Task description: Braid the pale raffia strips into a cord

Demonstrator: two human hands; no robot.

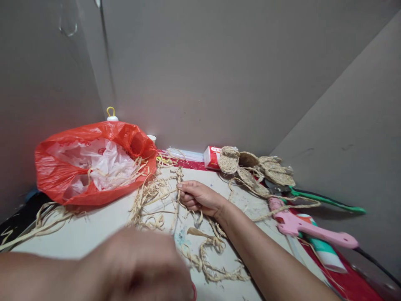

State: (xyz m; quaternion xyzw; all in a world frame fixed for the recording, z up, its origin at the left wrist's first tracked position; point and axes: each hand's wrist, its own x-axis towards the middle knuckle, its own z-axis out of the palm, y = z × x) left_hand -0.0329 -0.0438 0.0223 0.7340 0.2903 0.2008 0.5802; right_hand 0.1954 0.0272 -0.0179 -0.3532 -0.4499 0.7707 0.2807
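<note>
My right hand (200,198) reaches over the table and is closed in a pinch on a braid of dry straw-like fibre (179,172). The knotted end of the braid sticks up above the thumb, and a thin strand (176,215) runs down from the grip toward my left hand. Close to the camera, my left hand (147,263) is blurred and curled; whatever its fingers hold is hidden. A bit of a red loop (194,291) shows beside it. Loose fibre strands (147,200) lie left of the pinch. Below my right hand, a longer braided cord (205,267) curls on the tabletop.
A red plastic bag (56,167) with white plastic and fibres inside stands at the left. At right lie woven fibre pieces (249,167), green-handled cutters (328,200), a pink corded glue gun (316,230) and a white-and-teal tube (327,253). A red-and-white box (211,158) stands against the grey wall.
</note>
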